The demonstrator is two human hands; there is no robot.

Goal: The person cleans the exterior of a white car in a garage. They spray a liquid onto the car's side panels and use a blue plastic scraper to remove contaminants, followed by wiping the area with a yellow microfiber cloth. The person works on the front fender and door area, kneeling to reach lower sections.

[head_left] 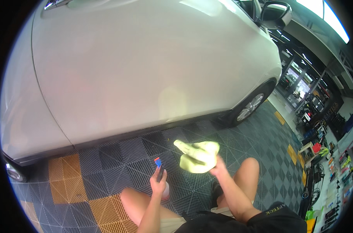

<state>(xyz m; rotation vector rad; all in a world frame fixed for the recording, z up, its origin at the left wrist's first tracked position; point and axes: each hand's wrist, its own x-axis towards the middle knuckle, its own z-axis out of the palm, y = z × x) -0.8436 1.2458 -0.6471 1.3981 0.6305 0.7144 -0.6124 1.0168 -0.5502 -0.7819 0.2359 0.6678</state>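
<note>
My left hand (158, 184) is closed round the upper part of a spray bottle (166, 192), held between my knees. The bottle's blue head (158, 163) with an orange-red tip rises above my fingers, and its pale translucent body shows below them. A bunched yellow-green cloth (198, 159) hangs from my right hand (219, 167), which grips it at its right side. Both hands are in front of a white car's door (145, 73), apart from its surface. The cloth partly hides my right fingers.
The car's front wheel (251, 106) stands at right, with a side mirror (275, 15) above. Dark grey and orange grid tiles (118, 155) cover the floor. Along the right wall are a small stool (308, 151) and a row of bottles and tools (339, 171).
</note>
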